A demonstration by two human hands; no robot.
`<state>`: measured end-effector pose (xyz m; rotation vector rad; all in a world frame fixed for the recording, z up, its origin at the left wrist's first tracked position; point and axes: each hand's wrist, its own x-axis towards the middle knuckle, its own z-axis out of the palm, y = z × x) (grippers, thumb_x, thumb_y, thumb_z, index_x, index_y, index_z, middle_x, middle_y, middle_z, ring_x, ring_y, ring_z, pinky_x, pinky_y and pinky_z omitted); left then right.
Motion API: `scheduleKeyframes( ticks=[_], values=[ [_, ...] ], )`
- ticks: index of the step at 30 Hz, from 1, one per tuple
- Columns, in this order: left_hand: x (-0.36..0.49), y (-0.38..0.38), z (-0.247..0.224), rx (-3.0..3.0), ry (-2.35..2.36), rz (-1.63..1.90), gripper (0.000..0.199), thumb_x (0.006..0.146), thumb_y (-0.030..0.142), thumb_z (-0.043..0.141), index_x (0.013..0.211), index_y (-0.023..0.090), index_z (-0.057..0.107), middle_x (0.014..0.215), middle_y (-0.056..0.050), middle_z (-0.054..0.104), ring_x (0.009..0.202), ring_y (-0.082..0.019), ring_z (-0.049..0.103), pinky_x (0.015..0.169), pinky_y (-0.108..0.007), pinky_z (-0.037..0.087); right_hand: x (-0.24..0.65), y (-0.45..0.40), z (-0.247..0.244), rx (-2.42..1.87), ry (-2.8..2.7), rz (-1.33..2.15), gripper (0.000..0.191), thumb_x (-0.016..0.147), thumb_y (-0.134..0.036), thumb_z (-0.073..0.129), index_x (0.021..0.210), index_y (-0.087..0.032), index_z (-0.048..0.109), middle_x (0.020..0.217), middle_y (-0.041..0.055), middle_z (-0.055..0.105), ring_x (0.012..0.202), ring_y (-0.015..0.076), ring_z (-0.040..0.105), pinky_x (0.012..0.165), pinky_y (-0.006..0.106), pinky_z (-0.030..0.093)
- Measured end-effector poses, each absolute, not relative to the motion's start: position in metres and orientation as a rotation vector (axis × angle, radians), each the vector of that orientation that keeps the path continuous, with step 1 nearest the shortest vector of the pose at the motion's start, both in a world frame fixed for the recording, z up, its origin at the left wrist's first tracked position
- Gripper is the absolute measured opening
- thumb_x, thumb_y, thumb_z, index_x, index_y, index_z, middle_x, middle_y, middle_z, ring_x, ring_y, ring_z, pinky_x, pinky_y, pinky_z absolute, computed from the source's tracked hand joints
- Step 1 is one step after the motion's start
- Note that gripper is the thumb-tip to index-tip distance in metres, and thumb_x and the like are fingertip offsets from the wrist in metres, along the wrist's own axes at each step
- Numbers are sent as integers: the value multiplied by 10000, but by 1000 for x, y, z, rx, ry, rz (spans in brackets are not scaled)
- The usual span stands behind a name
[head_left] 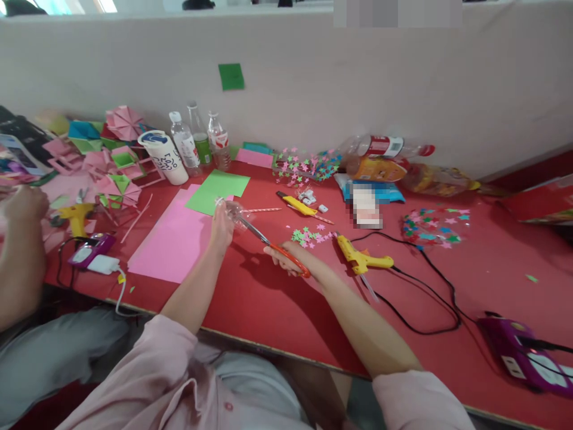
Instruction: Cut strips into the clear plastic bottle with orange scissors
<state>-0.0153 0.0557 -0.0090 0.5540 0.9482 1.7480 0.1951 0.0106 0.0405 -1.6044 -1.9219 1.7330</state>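
My left hand (221,224) is closed around a clear plastic bottle piece (239,216) with a white cap end, held above the table. My right hand (286,257) grips a pair of scissors (290,260) by the orange-red handles. The metal blades reach up and left to the clear plastic; whether they are parted there is hard to see. Under my left forearm lies a pink paper sheet (168,245), with a green sheet (215,194) over its upper corner. A striped straw (264,209) is just behind the scissor blades.
A yellow glue gun (362,257) with a looping black cable lies right of my right hand. Paper stars (304,236) and a yellow cutter knife (299,206) lie beyond it. Bottles (219,143) stand at the back. A co-worker's arm (20,251) is at the left.
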Motion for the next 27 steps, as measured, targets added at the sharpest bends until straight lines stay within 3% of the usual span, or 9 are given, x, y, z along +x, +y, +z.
scheduleKeyframes(
  ticks=[6,14,27],
  values=[
    [-18,55,-8,502,935,1789,341,989,376,475,730,217,630,749,-8,636,643,-125,561,677,-267,462,188,11,37,-1674,-1955,1667,604,813,-739,650,550,-228,461,338,-76,341,295,81,360,341,226,319],
    [-19,57,-11,555,876,1798,346,985,350,494,721,213,670,743,-22,667,669,-126,601,682,-273,465,195,5,40,-1512,-1871,1789,549,833,-718,634,653,-212,518,403,-84,403,335,77,412,400,212,357],
    [-18,58,-17,698,935,1796,286,923,472,586,752,255,660,770,-36,685,760,-186,640,794,-369,509,191,-3,49,-1514,-1868,1787,518,867,-683,613,668,-214,515,425,-75,415,355,80,417,410,210,375]
  ],
)
